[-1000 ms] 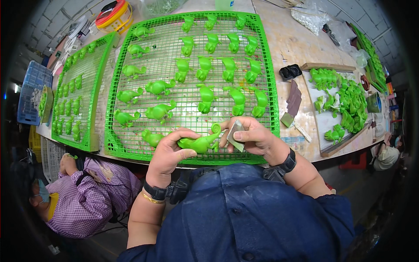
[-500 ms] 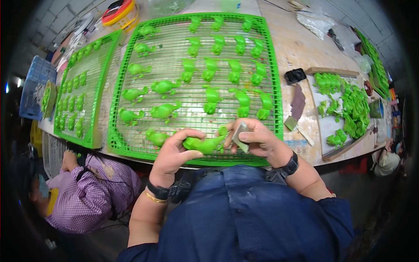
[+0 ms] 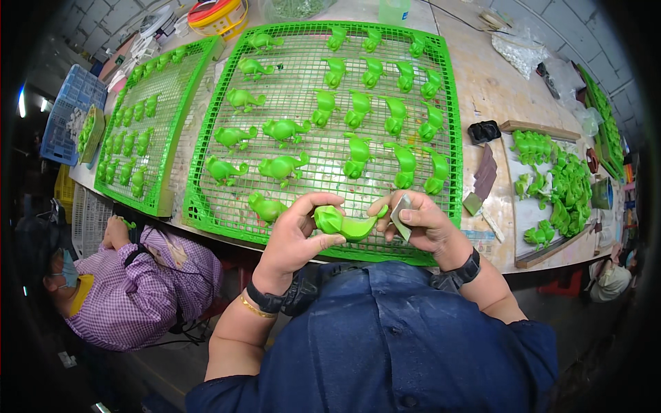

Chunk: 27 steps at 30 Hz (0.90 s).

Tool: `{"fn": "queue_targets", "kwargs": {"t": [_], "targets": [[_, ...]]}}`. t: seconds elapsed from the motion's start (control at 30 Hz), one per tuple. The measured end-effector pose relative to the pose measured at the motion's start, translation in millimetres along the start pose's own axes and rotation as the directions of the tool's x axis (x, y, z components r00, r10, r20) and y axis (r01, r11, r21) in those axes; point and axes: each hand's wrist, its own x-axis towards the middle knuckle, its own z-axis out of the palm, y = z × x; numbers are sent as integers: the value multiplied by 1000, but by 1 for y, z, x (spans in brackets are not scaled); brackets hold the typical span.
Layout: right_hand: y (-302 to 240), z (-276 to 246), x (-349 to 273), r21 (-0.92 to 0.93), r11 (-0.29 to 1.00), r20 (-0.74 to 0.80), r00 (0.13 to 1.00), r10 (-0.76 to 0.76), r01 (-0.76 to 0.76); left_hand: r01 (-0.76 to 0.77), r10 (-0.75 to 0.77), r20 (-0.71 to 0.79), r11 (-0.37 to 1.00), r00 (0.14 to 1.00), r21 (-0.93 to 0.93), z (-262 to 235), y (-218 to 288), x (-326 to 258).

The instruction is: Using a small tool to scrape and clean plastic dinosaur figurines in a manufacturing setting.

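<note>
My left hand [image 3: 292, 237] is closed around the head end of a green chameleon figurine [image 3: 357, 227], held just above the near edge of a green mesh rack [image 3: 452, 124]. The figurine's curled tail points right, towards my right hand [image 3: 434, 227]. Pinched in the right fingers is a folded grey-green piece of sandpaper [image 3: 400, 215], close beside the tail. Those fingertips are partly hidden, so I cannot tell whether they touch the tail. Similar figurines lie in rows on the rack, one of them [image 3: 265, 206] right by my left hand.
A second green rack [image 3: 180, 103] with figurines stands left. On the right, a wood-edged board [image 3: 521, 206] carries a heap of green parts, near a black tray [image 3: 484, 131] and brown sandpaper [image 3: 485, 168]. A yellow-red bucket [image 3: 224, 24] stands behind. A co-worker [image 3: 131, 296] sits at left.
The figurine has been turned in my left hand, so its ridged head and curved back now show. Both hands and the whole scene sit further right in view.
</note>
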Motion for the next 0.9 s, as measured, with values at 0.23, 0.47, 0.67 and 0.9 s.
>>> {"fn": "queue_targets", "kwargs": {"t": [0.23,0.47,0.67,0.9], "targets": [[2,0,0,-7,1000,-2,1000,-4,4,-15,15,-9,998,1000,56,-1,-3,-3],[0,-1,-4,-9,1000,0,1000,-12,12,16,-17,13,997,1000,74,-1,-5,-3],[-12,5,-4,-173,975,78,989,-126,138,-156,168,-13,939,986,307,1,-4,-1],[-21,13,-8,-309,930,102,979,-177,201,-164,178,-17,937,984,310,3,-7,-1]]}}
